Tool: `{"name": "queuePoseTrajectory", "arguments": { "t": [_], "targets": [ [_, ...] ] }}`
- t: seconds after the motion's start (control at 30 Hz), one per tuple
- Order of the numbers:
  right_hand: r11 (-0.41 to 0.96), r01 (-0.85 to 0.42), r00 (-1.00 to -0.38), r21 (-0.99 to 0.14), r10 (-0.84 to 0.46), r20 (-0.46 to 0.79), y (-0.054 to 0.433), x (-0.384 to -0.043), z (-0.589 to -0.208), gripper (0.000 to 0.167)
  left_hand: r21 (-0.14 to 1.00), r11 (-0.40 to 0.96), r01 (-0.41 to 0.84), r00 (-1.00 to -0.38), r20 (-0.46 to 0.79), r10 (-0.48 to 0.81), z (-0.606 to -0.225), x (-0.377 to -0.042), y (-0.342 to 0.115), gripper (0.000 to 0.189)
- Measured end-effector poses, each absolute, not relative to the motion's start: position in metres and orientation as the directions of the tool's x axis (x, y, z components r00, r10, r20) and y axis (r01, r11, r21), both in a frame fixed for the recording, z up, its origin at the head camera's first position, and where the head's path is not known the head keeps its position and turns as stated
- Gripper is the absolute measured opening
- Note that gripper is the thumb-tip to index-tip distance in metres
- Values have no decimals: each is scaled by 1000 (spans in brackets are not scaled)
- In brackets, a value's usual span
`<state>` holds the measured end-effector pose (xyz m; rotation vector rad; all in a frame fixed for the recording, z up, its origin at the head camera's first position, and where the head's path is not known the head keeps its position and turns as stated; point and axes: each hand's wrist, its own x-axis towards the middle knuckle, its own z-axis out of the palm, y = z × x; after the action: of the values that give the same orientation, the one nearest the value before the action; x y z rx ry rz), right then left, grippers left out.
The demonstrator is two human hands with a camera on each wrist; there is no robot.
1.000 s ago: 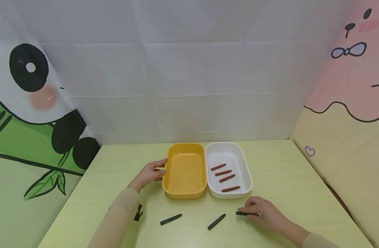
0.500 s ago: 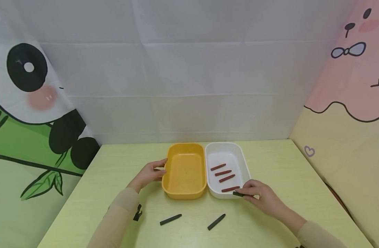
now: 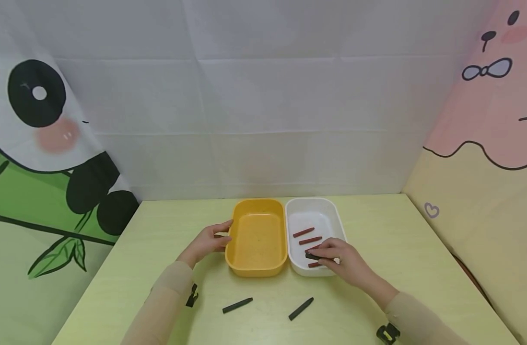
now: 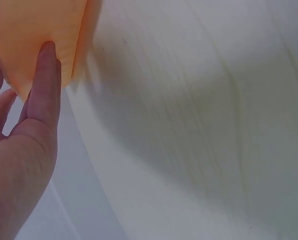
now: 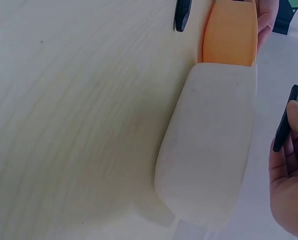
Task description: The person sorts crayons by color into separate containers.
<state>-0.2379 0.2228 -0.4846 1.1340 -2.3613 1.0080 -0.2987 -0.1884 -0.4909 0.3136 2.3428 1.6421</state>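
**Four red crayons (image 3: 304,232) in, one dark crayon (image 3: 312,257) in hand, two lying out**

White tray (image 3: 312,213): standing on the right; containing the four red crayons, which are lying slanted in a loose column, the nearer two being partly covered by the right hand (image 3: 343,258).

Yellow tray (image 3: 259,230): standing on the left, its rim appearing to meet the white one's; showing a bare floor.

Right hand: pinching the dark crayon between thumb and fingers over the near half of the white tray. In the right wrist view the piece is appearing to hang above the rim.

Left hand (image 3: 207,243): laying extended fingers against the outer left side of the yellow tray; grasping no crayon.

Table (image 3: 263,330): bearing two loose dark crayons. The left piece (image 3: 238,305) is lying in front of the yellow tray, the right piece (image 3: 301,309) in front of the white one.

Progress, by judgement: the red set is looking settled inside the white tray. The dark set is looking unplaced, one being held and two lying outside, though the hand is hiding part of the white floor.
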Motion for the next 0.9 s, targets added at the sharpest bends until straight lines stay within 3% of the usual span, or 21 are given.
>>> {"name": "queuePoseTrajectory", "arguments": {
  "t": [0.33,0.57,0.9],
  "targets": [
    [468,-730,-683,-497,-528,506,195,-251,-479,30,942,333,33,-943,-80,322,-493,-300,-190,57],
    [467,-642,-759,-608,-496,421,175,-257,-471,28,940,340,30,-943,-85,320,-492,-299,-190,57],
    [507,-686,-727,-522,-511,459,152,-266,-468,27,942,332,37,-943,-77,323,-490,-297,-191,57]
  ]
}}
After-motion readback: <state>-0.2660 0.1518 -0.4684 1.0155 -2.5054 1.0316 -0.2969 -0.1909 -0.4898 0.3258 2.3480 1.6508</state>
